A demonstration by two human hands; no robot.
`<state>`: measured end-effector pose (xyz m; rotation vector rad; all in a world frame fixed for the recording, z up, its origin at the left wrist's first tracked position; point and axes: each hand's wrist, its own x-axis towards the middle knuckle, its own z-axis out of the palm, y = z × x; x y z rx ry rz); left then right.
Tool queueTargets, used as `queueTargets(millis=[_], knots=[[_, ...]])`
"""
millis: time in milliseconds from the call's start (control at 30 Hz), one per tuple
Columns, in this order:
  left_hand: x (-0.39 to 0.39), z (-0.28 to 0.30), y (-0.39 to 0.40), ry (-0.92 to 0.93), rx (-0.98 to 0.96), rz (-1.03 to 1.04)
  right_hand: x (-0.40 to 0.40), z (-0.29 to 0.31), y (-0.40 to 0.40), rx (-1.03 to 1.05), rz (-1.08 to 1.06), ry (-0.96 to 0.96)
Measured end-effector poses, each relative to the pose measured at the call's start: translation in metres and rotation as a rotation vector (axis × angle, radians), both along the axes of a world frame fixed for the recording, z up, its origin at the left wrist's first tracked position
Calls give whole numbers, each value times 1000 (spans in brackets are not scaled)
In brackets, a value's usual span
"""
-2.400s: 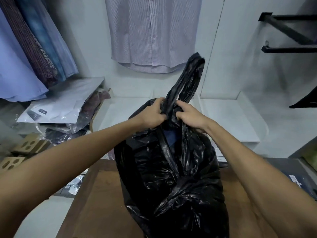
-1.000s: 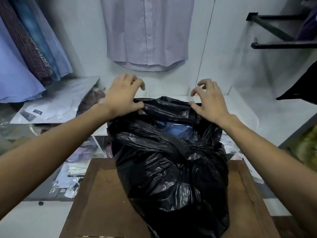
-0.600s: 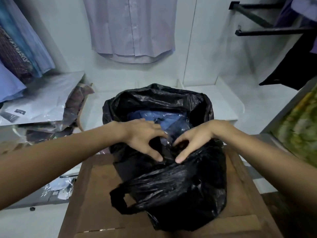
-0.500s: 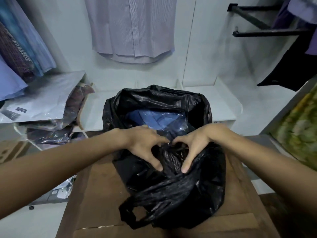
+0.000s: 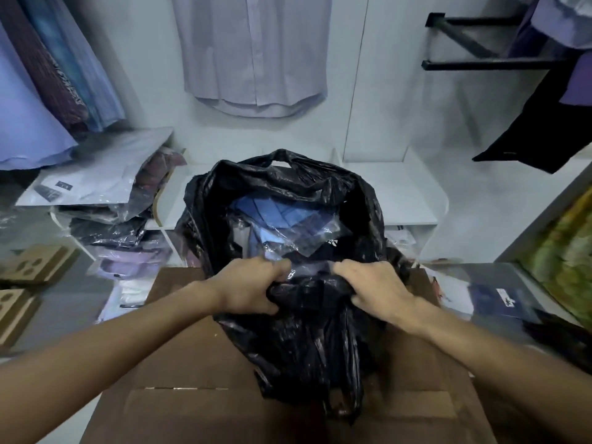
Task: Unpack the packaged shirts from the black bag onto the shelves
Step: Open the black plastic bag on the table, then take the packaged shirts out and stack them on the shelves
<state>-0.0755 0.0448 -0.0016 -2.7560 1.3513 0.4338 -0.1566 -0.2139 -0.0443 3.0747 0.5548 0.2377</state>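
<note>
Gripping crinkly black bag [image 5: 307, 341], both hands, glossy pkgd shirts [image 5: 275, 219]

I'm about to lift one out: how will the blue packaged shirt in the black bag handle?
The blue packaged shirt sits in glossy clear film, so it is probably slippery. It looks flat and folded, so likely light but bendy. The black bag may cling.

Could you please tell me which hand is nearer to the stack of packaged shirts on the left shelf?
Left. The left hand grips the black bag's near rim on the side toward the stack of packaged shirts; the right hand grips the rim farther away.
</note>
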Motion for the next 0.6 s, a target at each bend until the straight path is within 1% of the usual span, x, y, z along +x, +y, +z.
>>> queueTargets(millis=[33,67,133,167,267,333,367,400,433,467,500,533,600], knots=[[-5,-4,1,-45,14,-36,-5,-9,-5,4,45,-89],[-9,-8,5,-66,46,-88,-8,-14,-13,-10,63,-126],[-17,-16,24,-61,128,-239,-11,-24,-39,-31,64,-91],[-22,-19,35,-27,165,-272,-11,-25,-52,-63,71,-37],[-32,-16,51,145,168,-220,-8,-23,-74,-188,131,201],[-29,-7,45,260,82,-95,0,-9,-70,-171,136,448],[-24,-3,39,286,-7,-41,6,0,-66,-97,112,577],[-18,1,31,277,-117,4,12,11,-61,36,84,685],[-10,5,23,240,-220,39,19,21,-55,196,59,751],[-1,10,14,190,-293,69,28,29,-49,343,38,759],[8,16,4,139,-327,94,38,34,-41,442,26,704],[17,22,-6,87,-337,110,49,36,-31,469,27,588],[40,36,-25,33,-333,144,74,31,-9,398,12,337]])
